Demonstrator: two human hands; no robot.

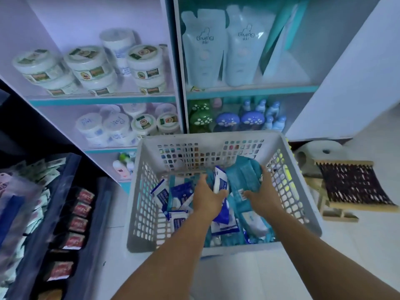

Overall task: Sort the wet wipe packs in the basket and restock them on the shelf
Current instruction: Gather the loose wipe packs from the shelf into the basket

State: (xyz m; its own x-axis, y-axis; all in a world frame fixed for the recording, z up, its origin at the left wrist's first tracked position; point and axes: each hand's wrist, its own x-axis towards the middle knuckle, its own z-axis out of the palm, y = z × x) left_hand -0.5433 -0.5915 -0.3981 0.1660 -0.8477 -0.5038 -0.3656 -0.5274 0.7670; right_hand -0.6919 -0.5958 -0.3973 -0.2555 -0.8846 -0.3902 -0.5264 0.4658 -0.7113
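1. Hands first: both reach down into the pale grey perforated plastic basket (216, 139), which sits on the floor right in front of the shelving.
2. The left hand (206, 197) has its fingers and thumb curled round a small white-and-blue wet wipe pack (219, 179), held on end, probably lifted clear of the heap so it can go with its like.
3. The right hand (263, 192) grasps a larger teal wet wipe pack (242, 179) from its right side, thumb on the near face, tilting it up against the small pack.
4. More wipe packs, blue-white and teal, lie jumbled in the basket bottom (177, 198); sorting by kind looks barely begun, and none seems to have reached a shelf yet.
5. The white shelf unit with teal edging (104, 100) behind the basket carries round white lidded tubs (86, 61), pale blue stand-up refill pouches (244, 50) and blue and green domed bottles (227, 121); where wipes belong I cannot tell.
6. A slatted wooden stool (348, 187) stands to the right of the basket, apart from it.
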